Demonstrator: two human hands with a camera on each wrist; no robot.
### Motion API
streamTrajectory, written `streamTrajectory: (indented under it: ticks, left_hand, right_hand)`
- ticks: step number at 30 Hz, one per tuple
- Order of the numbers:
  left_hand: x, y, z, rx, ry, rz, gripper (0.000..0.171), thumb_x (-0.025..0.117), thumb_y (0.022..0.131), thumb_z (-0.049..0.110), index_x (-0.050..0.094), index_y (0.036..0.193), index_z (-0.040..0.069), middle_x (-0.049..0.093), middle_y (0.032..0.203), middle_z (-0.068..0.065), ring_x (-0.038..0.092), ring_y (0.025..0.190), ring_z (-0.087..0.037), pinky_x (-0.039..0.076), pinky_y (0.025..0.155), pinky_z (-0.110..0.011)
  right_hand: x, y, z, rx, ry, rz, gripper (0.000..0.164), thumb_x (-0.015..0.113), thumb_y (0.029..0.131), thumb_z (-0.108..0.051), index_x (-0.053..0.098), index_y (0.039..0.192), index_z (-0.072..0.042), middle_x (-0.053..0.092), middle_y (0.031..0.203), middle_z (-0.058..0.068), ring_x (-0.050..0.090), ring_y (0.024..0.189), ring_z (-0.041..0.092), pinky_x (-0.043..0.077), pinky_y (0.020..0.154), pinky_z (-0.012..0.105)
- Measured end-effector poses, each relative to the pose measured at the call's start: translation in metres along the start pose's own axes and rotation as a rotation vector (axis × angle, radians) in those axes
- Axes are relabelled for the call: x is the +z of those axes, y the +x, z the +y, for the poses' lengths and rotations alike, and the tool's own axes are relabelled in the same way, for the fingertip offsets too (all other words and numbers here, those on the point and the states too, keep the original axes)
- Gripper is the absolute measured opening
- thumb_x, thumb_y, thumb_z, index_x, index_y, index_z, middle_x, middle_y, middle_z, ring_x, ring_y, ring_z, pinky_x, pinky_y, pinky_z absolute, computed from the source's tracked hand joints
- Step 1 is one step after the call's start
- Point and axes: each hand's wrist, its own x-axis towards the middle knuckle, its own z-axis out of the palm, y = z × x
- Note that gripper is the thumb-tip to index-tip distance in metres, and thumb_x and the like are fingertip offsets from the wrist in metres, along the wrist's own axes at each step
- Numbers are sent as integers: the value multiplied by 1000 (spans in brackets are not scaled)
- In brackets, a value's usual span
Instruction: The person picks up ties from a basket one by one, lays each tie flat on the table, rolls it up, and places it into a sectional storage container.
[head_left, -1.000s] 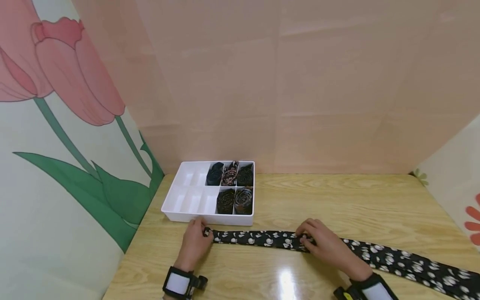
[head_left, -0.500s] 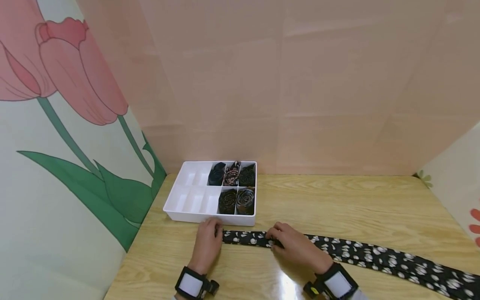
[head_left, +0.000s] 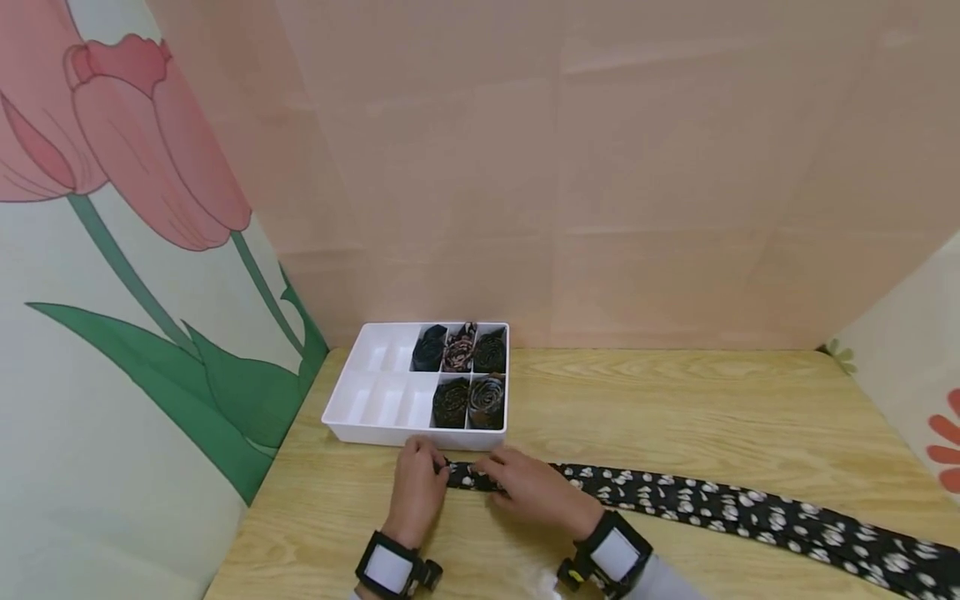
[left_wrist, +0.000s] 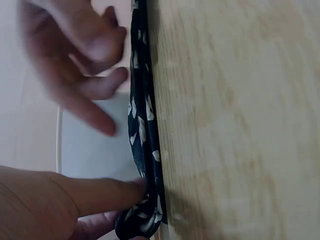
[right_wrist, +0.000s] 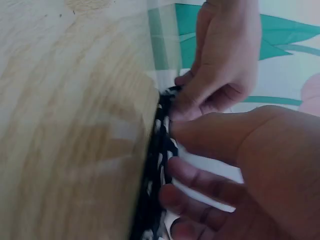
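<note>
A black necktie (head_left: 690, 496) with a white floral print lies stretched across the table, widening toward the right. My left hand (head_left: 415, 492) pinches its narrow left end between thumb and fingers. In the left wrist view that end is curled into a small roll (left_wrist: 139, 222). Close to the left hand, my right hand (head_left: 536, 492) is over the necktie. Its fingers are loosely bent and spread in both wrist views, and it grips nothing that I can see. In the right wrist view the fingertips lie along the edge of the cloth.
Just behind the hands stands a white divided box (head_left: 416, 437). Several dark rolled neckties, one of them a patterned roll (head_left: 459, 350), fill compartments on its right side; its left compartments show bare white. A flower-printed panel (head_left: 150, 333) rises at the table's left edge.
My right hand has slid left along the necktie until close to the left hand. The left hand has shifted slightly right with the pinched end. The box stays put.
</note>
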Motion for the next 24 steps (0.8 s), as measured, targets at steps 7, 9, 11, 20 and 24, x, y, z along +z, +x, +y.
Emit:
streamTrajectory:
  ticks: [7,9,11,20,24]
  left_hand:
    - [3,0,1,54,-26,40,15,77,87,-6,69,96,2,64,99,-11,61,92,-28,53,80,-42]
    - [4,0,1,54,-50,53,25,78,82,-11,63,95,3,60,95,-10,59,88,-25,51,77,-39]
    - [6,0,1,67,-63,62,28,80,78,-12,60,90,3,57,91,-8,58,86,-24,51,75,-37]
    - [2,-2,0,83,-96,-51,14,79,81,-3,73,89,6,66,96,-6,62,95,-25,53,81,-37]
    - [-3,-2,-1,64,-160,-104,17,77,77,-4,73,92,3,68,93,-8,63,89,-21,53,75,-33]
  right_hand:
    - [12,4,-2,53,6,-32,32,77,96,-15,73,128,-13,60,105,-1,55,87,8,51,71,25]
    - [12,6,-5,38,-6,-11,33,76,97,-17,72,130,-13,61,108,0,58,91,10,54,75,28]
    - [14,9,-7,22,-5,5,36,75,97,-18,71,133,-14,61,110,0,59,92,11,55,76,28]
    - [22,16,-7,69,44,-68,40,73,99,-21,69,138,-18,56,105,-4,51,81,5,48,66,23]
    - [27,16,-1,79,78,-60,34,74,99,-22,71,132,-18,57,107,-5,55,85,5,52,72,25]
